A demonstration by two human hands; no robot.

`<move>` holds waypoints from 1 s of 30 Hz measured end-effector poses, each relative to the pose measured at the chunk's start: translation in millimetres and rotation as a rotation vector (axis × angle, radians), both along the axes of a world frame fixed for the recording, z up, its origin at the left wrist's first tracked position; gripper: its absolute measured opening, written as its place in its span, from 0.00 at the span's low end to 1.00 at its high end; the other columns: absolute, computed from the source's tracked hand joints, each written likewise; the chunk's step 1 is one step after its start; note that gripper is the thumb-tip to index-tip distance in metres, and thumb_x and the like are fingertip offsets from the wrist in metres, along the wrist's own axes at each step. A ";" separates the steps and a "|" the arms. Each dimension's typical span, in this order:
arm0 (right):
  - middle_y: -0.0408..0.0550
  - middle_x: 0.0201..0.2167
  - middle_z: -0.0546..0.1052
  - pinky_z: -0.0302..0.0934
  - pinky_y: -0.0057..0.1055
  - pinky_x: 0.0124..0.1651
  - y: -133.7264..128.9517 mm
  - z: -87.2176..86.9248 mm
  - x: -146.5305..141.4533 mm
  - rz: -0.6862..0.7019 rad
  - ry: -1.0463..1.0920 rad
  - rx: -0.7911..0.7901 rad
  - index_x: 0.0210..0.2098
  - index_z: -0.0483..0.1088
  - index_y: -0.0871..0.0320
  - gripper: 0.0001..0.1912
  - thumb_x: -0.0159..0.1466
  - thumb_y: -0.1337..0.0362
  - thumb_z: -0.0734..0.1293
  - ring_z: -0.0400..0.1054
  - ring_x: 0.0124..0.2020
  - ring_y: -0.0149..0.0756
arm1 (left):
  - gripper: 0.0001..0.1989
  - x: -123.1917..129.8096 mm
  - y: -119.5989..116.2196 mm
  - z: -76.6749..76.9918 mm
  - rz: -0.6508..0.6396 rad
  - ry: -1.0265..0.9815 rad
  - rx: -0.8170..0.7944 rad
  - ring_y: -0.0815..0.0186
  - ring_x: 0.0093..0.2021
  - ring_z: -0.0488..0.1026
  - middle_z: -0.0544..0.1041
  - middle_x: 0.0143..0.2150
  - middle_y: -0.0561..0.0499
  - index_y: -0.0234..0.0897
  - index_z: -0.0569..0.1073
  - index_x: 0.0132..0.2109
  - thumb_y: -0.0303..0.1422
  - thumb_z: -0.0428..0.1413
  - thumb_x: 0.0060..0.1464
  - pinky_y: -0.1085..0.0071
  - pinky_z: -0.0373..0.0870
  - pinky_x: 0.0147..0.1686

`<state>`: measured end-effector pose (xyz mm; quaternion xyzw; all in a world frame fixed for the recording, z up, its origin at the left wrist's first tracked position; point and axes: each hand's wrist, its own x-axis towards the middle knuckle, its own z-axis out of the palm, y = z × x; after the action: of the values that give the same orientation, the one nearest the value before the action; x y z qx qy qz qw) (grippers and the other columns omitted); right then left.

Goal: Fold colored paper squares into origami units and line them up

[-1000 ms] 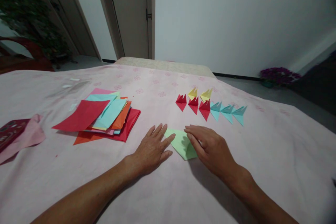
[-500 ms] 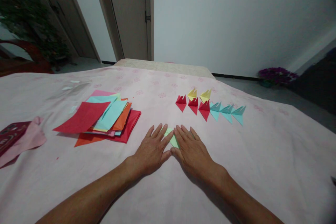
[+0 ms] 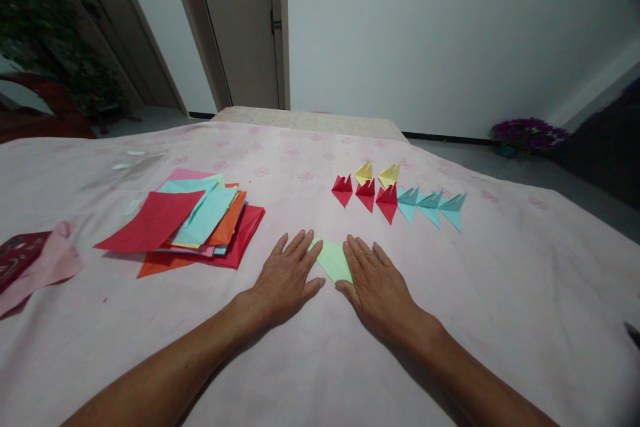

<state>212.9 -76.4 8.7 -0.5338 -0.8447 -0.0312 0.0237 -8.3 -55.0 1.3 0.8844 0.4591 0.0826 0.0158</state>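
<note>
A light green folded paper [image 3: 334, 261] lies flat on the tablecloth, its point toward me. On its left edge rest the fingertips of my left hand [image 3: 286, 275], palm down with fingers stretched out. My right hand [image 3: 376, 275] lies flat over the paper's right part, hiding that side, with its fingers extended. Neither hand grips anything. Beyond my right hand stand folded paper figures in rows: red ones [image 3: 366, 194], yellow ones [image 3: 389, 175] and light blue ones [image 3: 431, 205].
A loose pile of coloured paper sheets, with a red sheet [image 3: 153, 221] on top, lies to the left. Farther left is a dark red packet [image 3: 20, 255] with pink paper. A pink flowered cloth [image 3: 320, 367] covers the table.
My hands have moved apart, the right one sliding to the right, and more of the green paper shows between them. The view has tilted slightly.
</note>
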 end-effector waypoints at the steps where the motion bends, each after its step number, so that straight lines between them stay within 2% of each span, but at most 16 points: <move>1: 0.61 0.70 0.52 0.40 0.53 0.70 0.8 -1.5 4.1 -0.008 -0.005 -0.001 0.68 0.53 0.67 0.33 0.70 0.53 0.57 0.46 0.70 0.50 | 0.32 -0.6 0.9 0.0 0.007 0.002 -0.002 0.51 0.72 0.48 0.52 0.72 0.39 0.37 0.55 0.69 0.47 0.47 0.64 0.47 0.46 0.67; 5: 0.60 0.70 0.52 0.41 0.54 0.69 7.7 2.5 22.6 -0.096 -0.026 -0.023 0.67 0.55 0.65 0.32 0.69 0.54 0.57 0.46 0.70 0.50 | 0.32 -2.3 4.2 -2.0 0.020 -0.006 0.007 0.50 0.71 0.49 0.52 0.72 0.40 0.38 0.55 0.69 0.47 0.47 0.64 0.47 0.46 0.67; 8: 0.63 0.66 0.61 0.48 0.54 0.66 9.5 17.2 32.0 -0.196 -0.001 -0.021 0.62 0.63 0.65 0.28 0.68 0.54 0.59 0.55 0.67 0.53 | 0.31 -2.5 6.2 -5.6 0.055 -0.058 0.030 0.52 0.71 0.51 0.55 0.71 0.40 0.37 0.55 0.69 0.46 0.46 0.65 0.49 0.48 0.66; 11: 0.57 0.58 0.73 0.59 0.46 0.58 1.4 31.7 32.9 -0.214 0.157 0.086 0.54 0.71 0.60 0.19 0.69 0.59 0.58 0.66 0.58 0.48 | 0.31 -2.7 7.2 -7.2 0.094 -0.142 0.049 0.53 0.69 0.56 0.60 0.69 0.38 0.34 0.53 0.69 0.42 0.47 0.65 0.52 0.53 0.65; 13: 0.52 0.48 0.78 0.62 0.41 0.51 -6.5 35.7 30.7 -0.181 0.250 0.130 0.48 0.73 0.57 0.14 0.69 0.62 0.59 0.71 0.49 0.44 | 0.31 -3.0 6.4 -5.7 0.099 -0.197 0.057 0.53 0.66 0.60 0.63 0.67 0.38 0.34 0.53 0.69 0.40 0.49 0.64 0.54 0.57 0.63; 16: 0.48 0.40 0.79 0.63 0.38 0.46 -12.4 33.4 27.8 -0.147 0.340 0.126 0.41 0.74 0.55 0.11 0.68 0.65 0.59 0.71 0.41 0.41 | 0.28 -3.4 3.1 -0.1 0.105 -0.250 0.062 0.54 0.59 0.67 0.70 0.62 0.40 0.36 0.56 0.68 0.37 0.50 0.63 0.55 0.63 0.57; 19: 0.50 0.42 0.77 0.62 0.38 0.47 -5.6 28.9 25.8 -0.159 0.412 0.169 0.45 0.72 0.57 0.11 0.65 0.68 0.62 0.69 0.43 0.42 | 0.25 -3.2 1.0 4.0 0.103 -0.251 0.081 0.54 0.56 0.69 0.73 0.58 0.42 0.38 0.60 0.66 0.35 0.49 0.64 0.53 0.65 0.54; 22: 0.53 0.48 0.74 0.61 0.40 0.50 9.5 25.8 20.3 -0.106 0.406 0.222 0.56 0.67 0.58 0.23 0.61 0.70 0.65 0.65 0.48 0.45 | 0.24 -2.9 4.1 1.9 0.043 -0.236 0.102 0.53 0.63 0.64 0.69 0.63 0.42 0.38 0.60 0.66 0.35 0.49 0.65 0.52 0.60 0.60; 24: 0.52 0.48 0.74 0.60 0.40 0.50 20.2 22.4 14.7 -0.031 0.374 0.204 0.58 0.67 0.56 0.26 0.60 0.71 0.66 0.64 0.48 0.45 | 0.26 -3.2 8.1 -2.3 -0.013 -0.231 0.088 0.54 0.67 0.58 0.64 0.67 0.43 0.37 0.56 0.68 0.36 0.48 0.65 0.53 0.56 0.64; 26: 0.50 0.44 0.74 0.60 0.37 0.47 29.9 16.6 9.9 0.005 0.354 0.158 0.53 0.71 0.54 0.23 0.59 0.74 0.65 0.65 0.45 0.43 | 0.28 -3.9 11.8 -6.6 -0.044 -0.227 0.051 0.55 0.69 0.55 0.61 0.69 0.43 0.36 0.52 0.69 0.37 0.47 0.66 0.53 0.54 0.66; 30: 0.47 0.35 0.75 0.59 0.32 0.43 43.9 3.1 9.3 -0.024 0.384 0.132 0.44 0.76 0.54 0.21 0.57 0.79 0.62 0.66 0.39 0.38 | 0.31 -5.2 14.2 -10.4 -0.043 -0.207 -0.016 0.55 0.70 0.54 0.59 0.70 0.43 0.36 0.48 0.71 0.37 0.47 0.66 0.53 0.53 0.67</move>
<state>222.1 -32.5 11.8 -0.5373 -0.8144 0.0155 0.2187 -13.5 -40.8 -9.1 0.8806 0.4367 0.1692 0.0721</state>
